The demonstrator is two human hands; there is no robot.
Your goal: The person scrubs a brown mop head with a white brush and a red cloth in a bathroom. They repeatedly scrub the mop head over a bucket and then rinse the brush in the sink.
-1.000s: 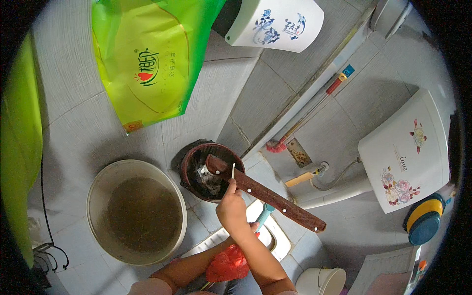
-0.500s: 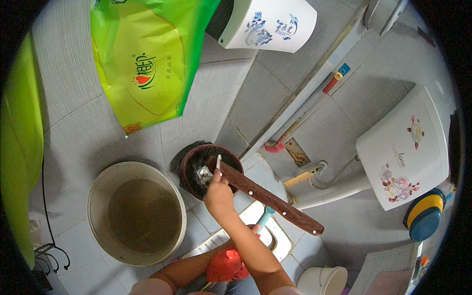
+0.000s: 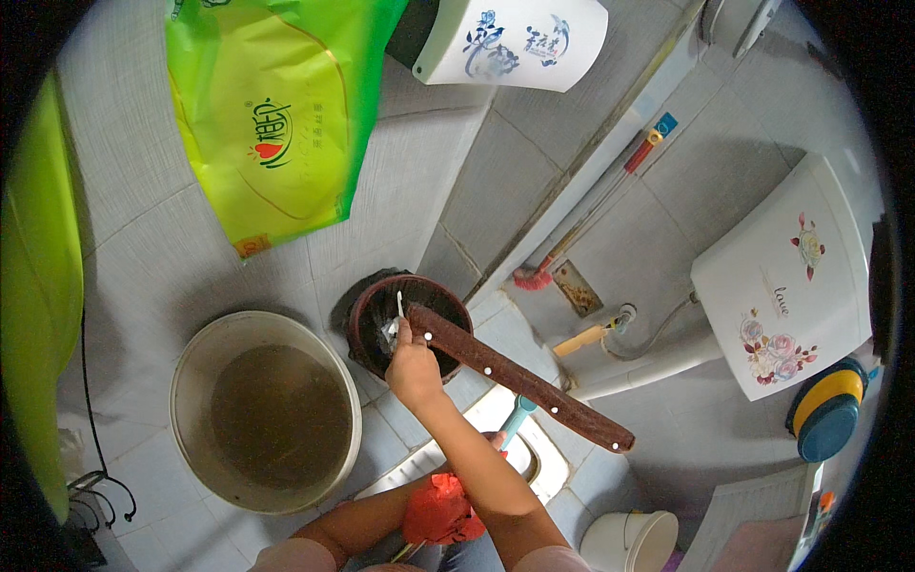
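Right hand [image 3: 413, 370] and the white stick [image 3: 400, 303] in its pinch have shifted leftward across the trash bin [image 3: 461, 297], while the brown strip [image 3: 519, 386] with white dots has kept nearly the same place. Fingers narrow and closed on its lower end, the right hand points the stick upward over the bin's mouth, inside the outline of its rim. Just beside those fingers, the strip's upper end overlaps the bin opening; its length slants down past the rim to the right, and what supports it cannot be told.

Below, the left hand [image 3: 497, 440] holds the teal handle [image 3: 520, 413] near the squat toilet's [image 3: 486, 410] far edge. Most of this hand is hidden under the crossing right forearm, which leaves it little room upward. A red plastic bag [image 3: 440, 510] bunches by the left forearm.

Left of the bin, the large bucket [image 3: 191, 419] of murky water stands close, its rim separated from the bin by a narrow gap. Behind the bin the tiled wall [image 3: 391, 181] limits movement; rightward, floor tile runs between the bin and the raised ledge [image 3: 581, 214].
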